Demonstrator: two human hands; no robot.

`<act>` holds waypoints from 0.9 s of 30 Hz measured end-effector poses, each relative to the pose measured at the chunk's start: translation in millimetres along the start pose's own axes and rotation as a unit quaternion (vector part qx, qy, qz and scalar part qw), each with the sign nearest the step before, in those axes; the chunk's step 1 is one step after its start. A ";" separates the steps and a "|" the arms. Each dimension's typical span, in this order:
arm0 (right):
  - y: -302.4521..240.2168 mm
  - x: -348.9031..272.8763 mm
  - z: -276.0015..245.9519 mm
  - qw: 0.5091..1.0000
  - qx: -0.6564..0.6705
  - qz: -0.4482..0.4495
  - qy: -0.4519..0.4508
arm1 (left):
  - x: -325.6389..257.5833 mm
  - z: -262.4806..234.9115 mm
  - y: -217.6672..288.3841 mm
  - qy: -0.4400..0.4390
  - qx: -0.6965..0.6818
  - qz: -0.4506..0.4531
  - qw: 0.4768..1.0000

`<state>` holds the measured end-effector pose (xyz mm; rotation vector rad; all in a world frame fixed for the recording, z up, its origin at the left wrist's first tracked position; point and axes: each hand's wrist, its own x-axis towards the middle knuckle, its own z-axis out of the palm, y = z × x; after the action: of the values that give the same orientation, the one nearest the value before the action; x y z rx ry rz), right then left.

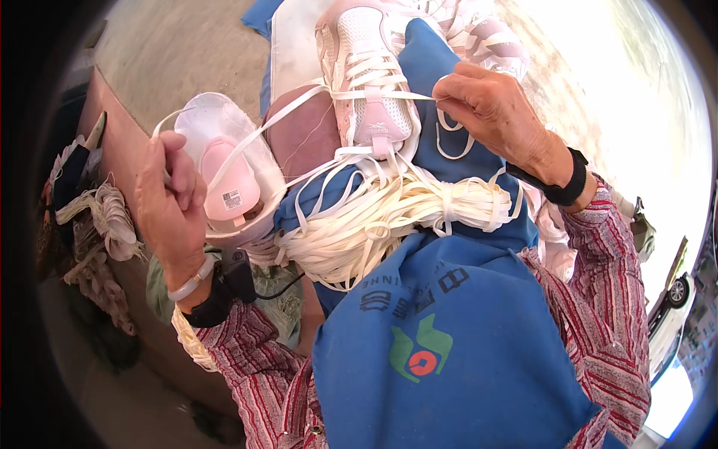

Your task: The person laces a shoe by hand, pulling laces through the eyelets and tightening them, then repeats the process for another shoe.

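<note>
A pale pink and white sneaker [372, 82] lies in front of me, with white lace threaded in rows across its front. My right hand [486, 105] pinches one stretch of this shoelace [407, 95], pulled sideways from the shoe; a loose loop hangs below the fingers. On the other side, my left hand [170, 187] is closed with its fingers curled round the other stretch of lace [277, 117], which slants down from the shoe. Beside that hand sits another pink and white shoe [258, 168], its pink tongue bearing a small label.
A thick bundle of cream laces [374, 224] lies across my lap on a blue apron [449, 329]. More pink shoes [497, 45] are at the far right. At the left hang bunched pale cords [112, 217]. A parked car [677, 292] shows at the right rim.
</note>
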<state>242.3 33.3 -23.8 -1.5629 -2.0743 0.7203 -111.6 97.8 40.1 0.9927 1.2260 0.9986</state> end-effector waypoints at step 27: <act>-6.4 -42.3 2.9 0.998 -0.043 -0.004 -0.038 | -20.5 72.2 -34.9 -0.054 0.204 -0.010 0.977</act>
<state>246.9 -9.3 -23.5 -1.5946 -2.1926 0.7074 -39.2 64.9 17.5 1.3321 1.3764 0.6785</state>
